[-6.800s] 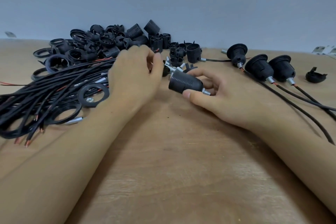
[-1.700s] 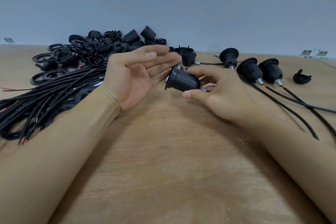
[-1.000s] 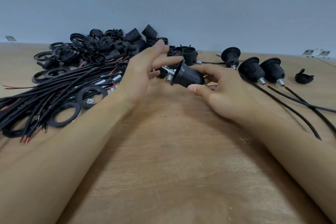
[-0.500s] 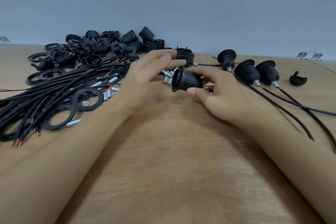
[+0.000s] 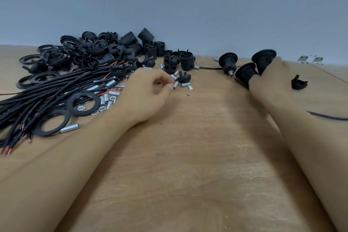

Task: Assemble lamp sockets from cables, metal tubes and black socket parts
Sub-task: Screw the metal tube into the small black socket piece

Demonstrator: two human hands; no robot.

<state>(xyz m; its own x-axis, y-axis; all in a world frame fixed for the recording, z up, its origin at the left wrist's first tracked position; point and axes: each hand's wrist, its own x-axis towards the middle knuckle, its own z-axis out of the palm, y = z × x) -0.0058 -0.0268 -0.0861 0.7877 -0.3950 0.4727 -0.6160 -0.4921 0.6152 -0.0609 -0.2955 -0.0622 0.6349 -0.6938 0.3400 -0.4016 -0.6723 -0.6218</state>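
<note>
My left hand (image 5: 148, 92) lies on the wooden table (image 5: 197, 156) with its fingers curled, and thumb and forefinger pinch a small metal tube (image 5: 175, 85) among loose tubes. My right hand (image 5: 273, 81) is blurred at the right and holds a black socket (image 5: 263, 58) at its far side; its fingers are hidden. Two assembled sockets (image 5: 244, 74) (image 5: 227, 62) with cables lie just left of it. A bundle of black cables (image 5: 47, 96) lies at the left.
A heap of black socket parts (image 5: 105, 51) sits at the back left. Black rings (image 5: 82, 102), nuts (image 5: 81, 107) and metal tubes (image 5: 69, 129) lie beside the cables. A loose black cap (image 5: 299, 83) and a cable end (image 5: 329, 116) lie at the right.
My right hand has carried the black socket from the middle to the right, beside the assembled sockets. My left hand left the socket and dropped onto the loose metal tubes.
</note>
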